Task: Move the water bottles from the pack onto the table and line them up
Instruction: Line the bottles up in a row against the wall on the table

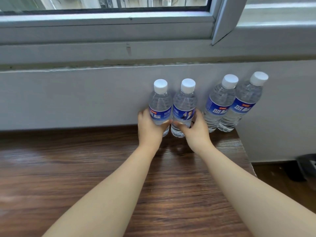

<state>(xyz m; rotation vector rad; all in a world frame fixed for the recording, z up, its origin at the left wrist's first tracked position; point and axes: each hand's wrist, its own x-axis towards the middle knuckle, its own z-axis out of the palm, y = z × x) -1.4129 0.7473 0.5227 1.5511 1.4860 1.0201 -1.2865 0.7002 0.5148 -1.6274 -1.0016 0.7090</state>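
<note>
Several clear water bottles with white caps and blue labels stand upright at the back of the wooden table (68, 177), against the wall. My left hand (150, 129) grips the lower part of one bottle (160, 103). Right beside it, my right hand (195, 130) grips a second bottle (184, 103); the two bottles nearly touch. Two more bottles (220, 100) (242, 101) stand free to the right, close together near the table's right edge. The pack is not in view.
A grey wall (68, 96) and window sill rise directly behind the bottles. The table's right edge (248, 154) drops to a dark floor, where a black object (306, 166) lies at the far right.
</note>
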